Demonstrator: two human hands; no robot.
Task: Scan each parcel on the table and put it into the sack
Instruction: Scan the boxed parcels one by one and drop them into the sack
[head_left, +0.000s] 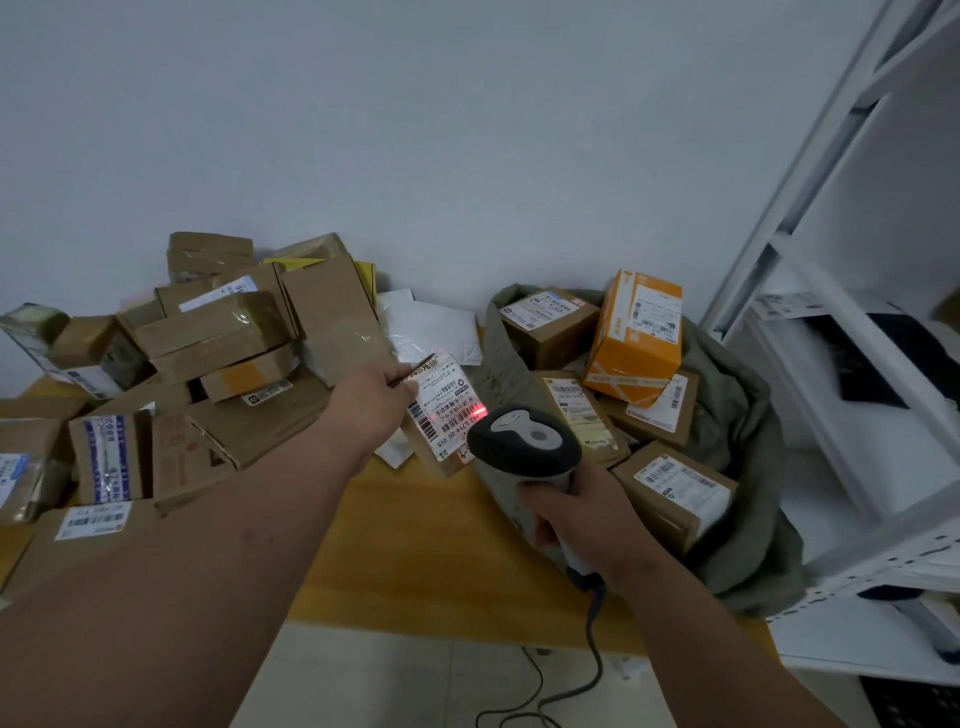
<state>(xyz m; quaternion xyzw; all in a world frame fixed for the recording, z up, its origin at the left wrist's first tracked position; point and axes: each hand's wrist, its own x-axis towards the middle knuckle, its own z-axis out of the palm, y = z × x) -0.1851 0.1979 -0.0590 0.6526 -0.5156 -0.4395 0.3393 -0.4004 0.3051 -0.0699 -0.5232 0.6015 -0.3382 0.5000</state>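
White shipping label (445, 406) on the small brown parcel (434, 451) held by the left hand (370, 388): printed code reads approx "L714-00 015", w/ barcodes and Chinese txt too small to read; red scanner light falls on its edge. Handwritten mark below the label, unclear. Labels on the orange box (635, 332) and other parcels: barcodes only, txt illegible.

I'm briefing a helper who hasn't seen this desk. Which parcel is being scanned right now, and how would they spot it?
Start at the green sack on the right of the wooden table; just left of its mouth, the left hand holds up a small brown parcel. Unlike the piled boxes, its white label faces the scanner in the right hand, with a red glow on it.
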